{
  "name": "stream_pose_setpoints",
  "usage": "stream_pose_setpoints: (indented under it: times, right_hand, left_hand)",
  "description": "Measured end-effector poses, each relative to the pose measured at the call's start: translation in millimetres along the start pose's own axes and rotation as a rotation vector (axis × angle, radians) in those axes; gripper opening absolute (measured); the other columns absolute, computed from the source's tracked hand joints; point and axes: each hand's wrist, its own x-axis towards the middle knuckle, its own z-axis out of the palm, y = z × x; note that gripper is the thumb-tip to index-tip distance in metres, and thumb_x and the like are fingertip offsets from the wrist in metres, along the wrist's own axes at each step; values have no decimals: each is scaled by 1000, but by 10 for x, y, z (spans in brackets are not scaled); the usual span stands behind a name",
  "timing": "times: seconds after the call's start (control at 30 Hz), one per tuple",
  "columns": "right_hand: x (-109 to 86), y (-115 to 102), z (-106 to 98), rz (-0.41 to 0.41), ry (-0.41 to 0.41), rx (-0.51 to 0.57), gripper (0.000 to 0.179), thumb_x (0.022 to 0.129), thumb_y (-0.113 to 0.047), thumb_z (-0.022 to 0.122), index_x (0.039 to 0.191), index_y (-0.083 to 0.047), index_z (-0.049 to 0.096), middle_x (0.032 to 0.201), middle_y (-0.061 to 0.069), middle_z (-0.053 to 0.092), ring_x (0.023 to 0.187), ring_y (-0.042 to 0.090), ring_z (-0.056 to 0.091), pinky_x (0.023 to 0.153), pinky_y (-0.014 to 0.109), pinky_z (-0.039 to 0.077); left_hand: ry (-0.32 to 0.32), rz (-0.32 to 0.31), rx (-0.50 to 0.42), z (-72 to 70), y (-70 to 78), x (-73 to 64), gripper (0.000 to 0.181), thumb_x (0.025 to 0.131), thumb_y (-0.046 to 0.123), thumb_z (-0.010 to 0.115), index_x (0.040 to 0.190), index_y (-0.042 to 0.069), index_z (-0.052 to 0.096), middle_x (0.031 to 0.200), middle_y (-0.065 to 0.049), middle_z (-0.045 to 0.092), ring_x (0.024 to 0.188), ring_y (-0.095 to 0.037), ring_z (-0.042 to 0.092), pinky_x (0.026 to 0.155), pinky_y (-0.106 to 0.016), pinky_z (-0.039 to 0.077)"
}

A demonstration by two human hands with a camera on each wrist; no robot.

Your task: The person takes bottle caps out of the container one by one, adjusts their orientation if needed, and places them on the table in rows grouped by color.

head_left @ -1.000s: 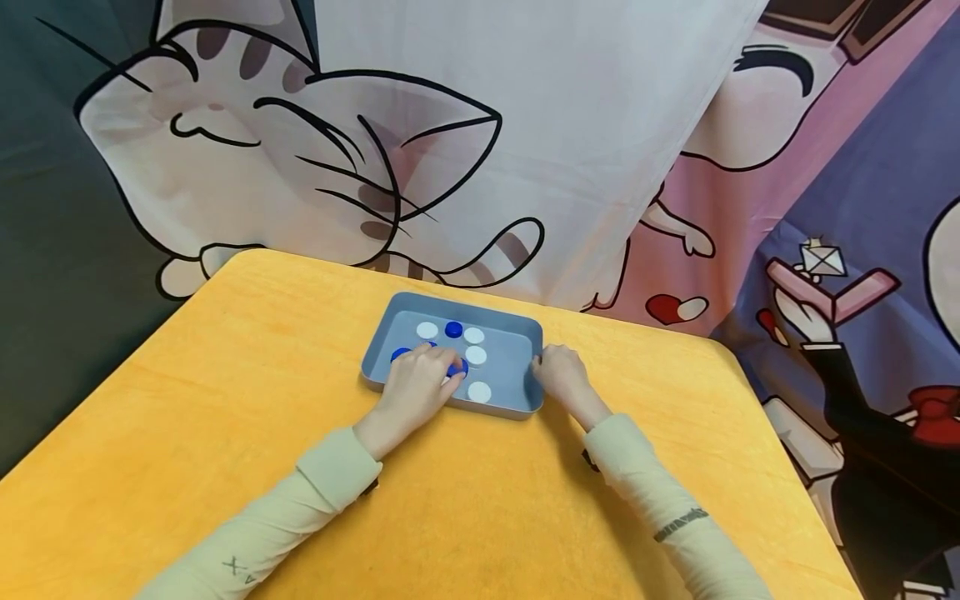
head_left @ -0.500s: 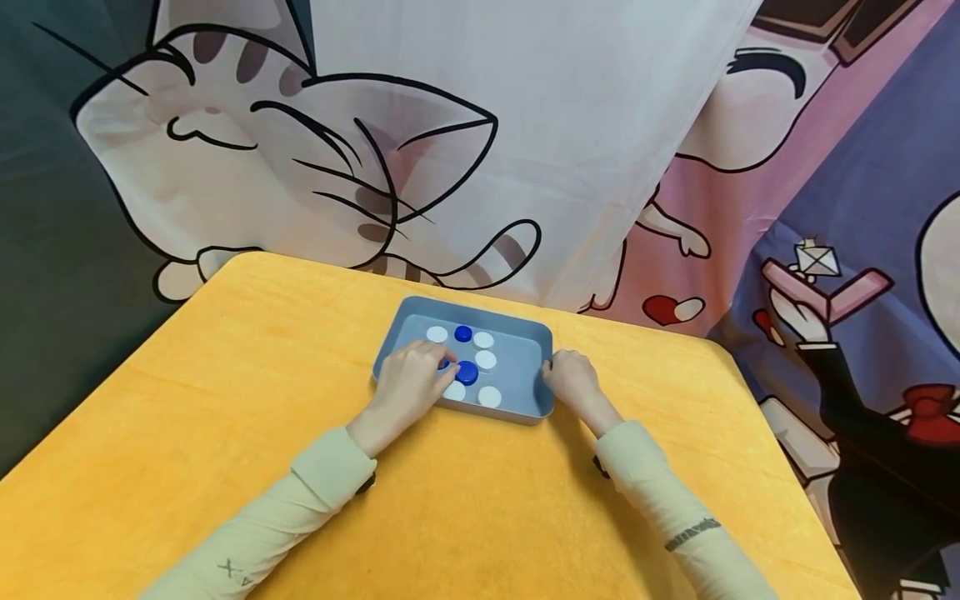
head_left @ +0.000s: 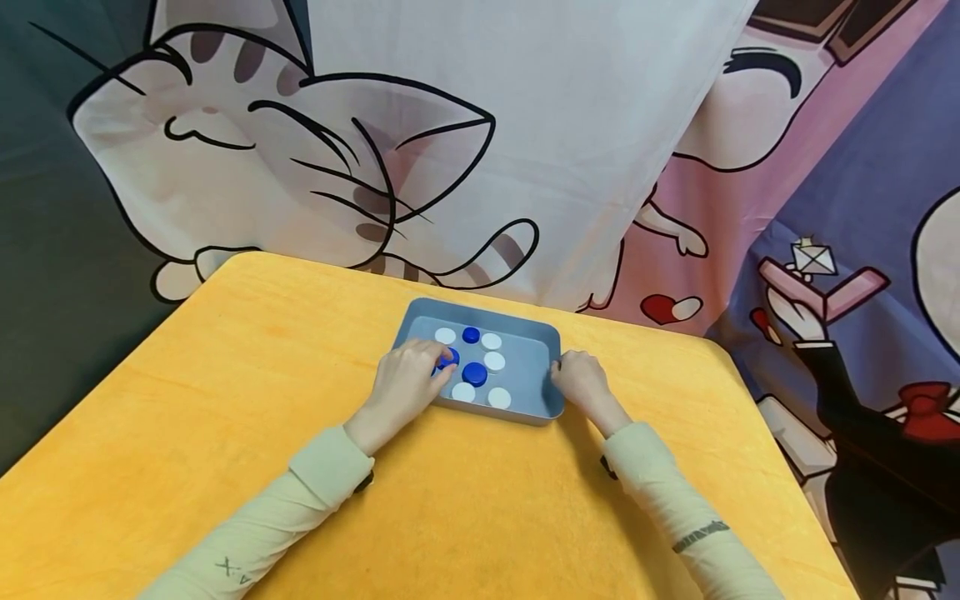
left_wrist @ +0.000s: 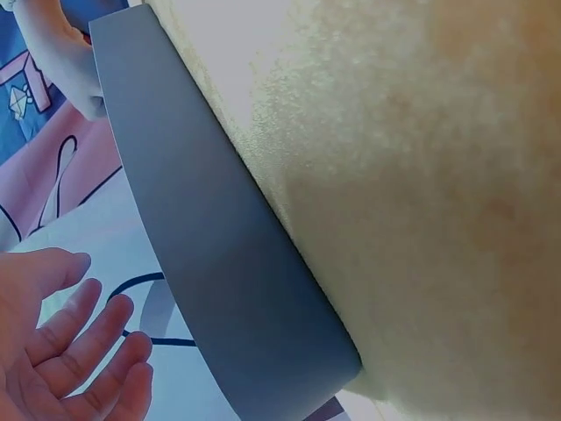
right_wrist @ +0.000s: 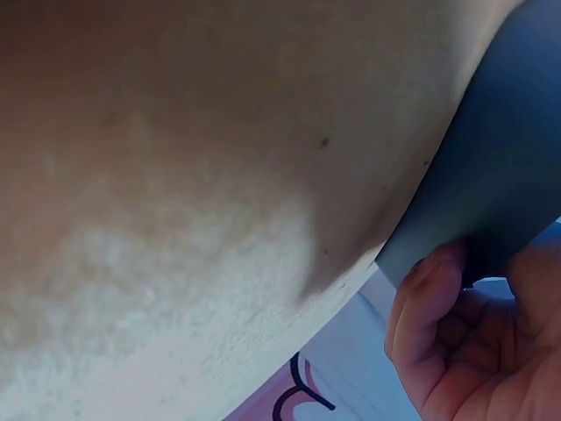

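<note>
A shallow grey-blue tray (head_left: 528, 375) holds flat white discs (head_left: 498, 398) and thicker blue round pieces that look like caps (head_left: 474, 374). My left hand (head_left: 405, 375) hovers over the tray's left end, its fingers loosely bent beside another blue piece (head_left: 448, 358). In the left wrist view this left hand (left_wrist: 79, 342) has spread fingers above the tray's rim, with nothing between them. At the opposite end, my right hand (head_left: 583, 379) grips the tray's wall. The right wrist view shows the right hand's fingers (right_wrist: 429, 298) curled against that grey wall.
The tray stands toward the back of a yellow table (head_left: 465, 500). Behind the table hangs a cloth (head_left: 585, 150) printed with a cartoon cat and figures.
The tray has slid to the right together with my right hand. My left hand has drawn slightly left, and more of the blue and white pieces show.
</note>
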Motion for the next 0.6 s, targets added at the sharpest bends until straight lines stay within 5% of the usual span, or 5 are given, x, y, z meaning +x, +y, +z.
stream_pose_setpoints:
  times: [0.6]
  right_hand:
    - [10,104,20,-28,26,8,39,94,-19,53,58,-7,55,54,6,51,49,21,51,46,28,39]
  left_hand:
    - [-124,-133,-191,-38,-19,118,13,85,25,72,91,13,73,85,-2,72,78,-22,65,59,-27,47]
